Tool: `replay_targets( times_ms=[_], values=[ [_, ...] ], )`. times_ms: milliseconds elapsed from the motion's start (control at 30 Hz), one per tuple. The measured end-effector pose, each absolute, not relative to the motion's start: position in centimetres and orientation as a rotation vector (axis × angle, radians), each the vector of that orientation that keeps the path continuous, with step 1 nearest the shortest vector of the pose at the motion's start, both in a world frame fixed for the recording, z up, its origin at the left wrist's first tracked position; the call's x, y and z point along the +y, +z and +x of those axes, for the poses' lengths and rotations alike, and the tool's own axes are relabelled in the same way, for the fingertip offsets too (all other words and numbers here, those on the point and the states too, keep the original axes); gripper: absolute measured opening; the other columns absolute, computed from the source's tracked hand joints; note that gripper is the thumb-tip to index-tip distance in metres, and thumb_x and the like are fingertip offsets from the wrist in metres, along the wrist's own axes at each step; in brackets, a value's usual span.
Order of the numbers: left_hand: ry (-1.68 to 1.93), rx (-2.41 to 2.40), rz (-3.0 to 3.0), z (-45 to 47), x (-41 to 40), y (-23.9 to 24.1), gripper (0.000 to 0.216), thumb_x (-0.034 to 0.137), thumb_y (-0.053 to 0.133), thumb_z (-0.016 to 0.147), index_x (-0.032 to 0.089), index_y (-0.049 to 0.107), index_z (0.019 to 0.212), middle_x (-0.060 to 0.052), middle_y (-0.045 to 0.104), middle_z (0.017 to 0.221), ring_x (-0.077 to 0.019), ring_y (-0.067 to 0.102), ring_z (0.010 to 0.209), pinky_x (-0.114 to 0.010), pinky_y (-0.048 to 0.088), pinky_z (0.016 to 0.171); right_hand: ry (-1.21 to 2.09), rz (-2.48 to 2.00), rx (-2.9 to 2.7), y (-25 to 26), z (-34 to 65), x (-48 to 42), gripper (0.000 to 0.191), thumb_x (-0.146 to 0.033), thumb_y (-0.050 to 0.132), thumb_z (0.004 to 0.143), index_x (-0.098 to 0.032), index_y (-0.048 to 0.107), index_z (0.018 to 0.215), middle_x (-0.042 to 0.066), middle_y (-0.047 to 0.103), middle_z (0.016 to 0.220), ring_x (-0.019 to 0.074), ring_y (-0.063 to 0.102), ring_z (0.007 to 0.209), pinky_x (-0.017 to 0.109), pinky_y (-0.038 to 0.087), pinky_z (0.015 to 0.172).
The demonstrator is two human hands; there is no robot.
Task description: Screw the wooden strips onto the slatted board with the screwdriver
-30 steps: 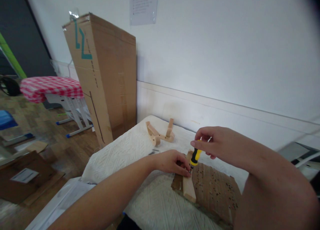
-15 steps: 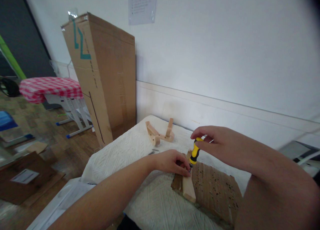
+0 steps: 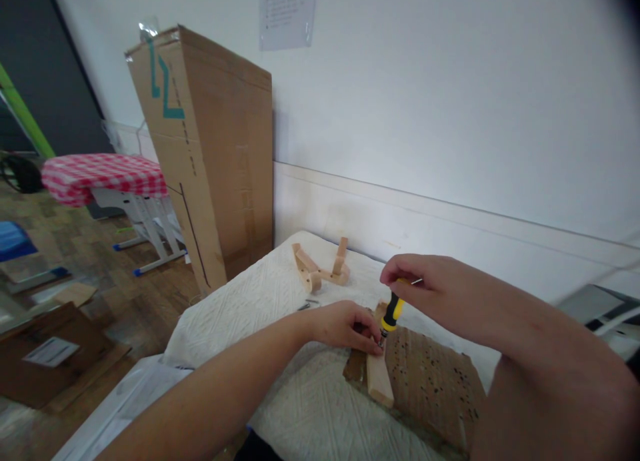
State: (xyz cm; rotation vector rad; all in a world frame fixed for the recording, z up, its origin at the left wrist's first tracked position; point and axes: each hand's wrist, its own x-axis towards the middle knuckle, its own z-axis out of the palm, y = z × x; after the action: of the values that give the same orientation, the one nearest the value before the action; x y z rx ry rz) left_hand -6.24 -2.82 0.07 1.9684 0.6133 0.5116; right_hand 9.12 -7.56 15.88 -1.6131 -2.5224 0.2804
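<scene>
A short wooden strip lies on a pitted piece of cardboard on the white quilted table cover. My left hand rests on the strip's far end, fingers pinched together at the tip of a screwdriver, where something too small to make out sits. My right hand grips the top of the yellow and black screwdriver, which stands nearly upright with its tip down on the strip.
A small assembled wooden frame lies farther back on the cover, with loose screws near it. A tall cardboard box leans on the wall at left. Beyond it stand a red-checked table and flat cardboard on the floor.
My right hand's fingers have shifted round the screwdriver handle, turning it. The left hand and the wooden strip have stayed in place.
</scene>
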Motion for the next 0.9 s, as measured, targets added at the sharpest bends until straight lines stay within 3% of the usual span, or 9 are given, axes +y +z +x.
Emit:
replay_targets(
  times_ms=[133, 367, 667, 900],
  values=[
    [0.485, 0.626, 1.933, -6.2, -2.9, 0.1, 0.013, 0.027, 0.072, 0.075, 0.015, 0.07, 0.08, 0.004, 0.049, 0.062, -0.0065, 0.042, 0.058, -0.02, 0.031, 0.054, 0.233, -1.604, -2.505, 15.8, 9.3, -7.2, 0.024, -0.024, 0.042, 0.087, -0.02, 0.066, 0.086, 0.003, 0.069, 0.079, 0.0148, 0.058, 0.066, 0.025, 0.04, 0.058],
    [0.52, 0.595, 1.981, -6.2, -2.6, -0.3, 0.014, 0.029, 0.072, 0.075, 0.016, 0.07, 0.08, 0.003, 0.052, 0.066, -0.0071, 0.043, 0.06, -0.021, 0.033, 0.056, 0.255, -1.835, -2.403, 15.9, 9.5, -6.9, 0.02, -0.033, 0.053, 0.083, -0.018, 0.066, 0.077, 0.005, 0.07, 0.07, 0.0137, 0.058, 0.055, 0.024, 0.039, 0.049],
    [0.494, 0.605, 1.924, -6.2, -2.8, 0.0, 0.014, 0.027, 0.072, 0.075, 0.015, 0.069, 0.079, 0.004, 0.049, 0.061, -0.0067, 0.041, 0.057, -0.021, 0.031, 0.053, 0.335, -1.603, -2.483, 15.6, 9.9, -7.0, 0.019, -0.021, 0.053, 0.078, -0.02, 0.067, 0.091, 0.001, 0.069, 0.072, 0.0122, 0.058, 0.057, 0.023, 0.037, 0.051],
    [0.477, 0.62, 1.918, -6.2, -3.2, 0.7, 0.011, 0.024, 0.071, 0.075, 0.014, 0.067, 0.076, 0.006, 0.047, 0.059, -0.0057, 0.04, 0.055, -0.019, 0.03, 0.052, 0.31, -1.627, -2.485, 15.6, 9.4, -7.1, 0.022, -0.016, 0.053, 0.074, -0.021, 0.069, 0.088, 0.002, 0.07, 0.076, 0.0137, 0.06, 0.063, 0.023, 0.039, 0.055]
  ],
)
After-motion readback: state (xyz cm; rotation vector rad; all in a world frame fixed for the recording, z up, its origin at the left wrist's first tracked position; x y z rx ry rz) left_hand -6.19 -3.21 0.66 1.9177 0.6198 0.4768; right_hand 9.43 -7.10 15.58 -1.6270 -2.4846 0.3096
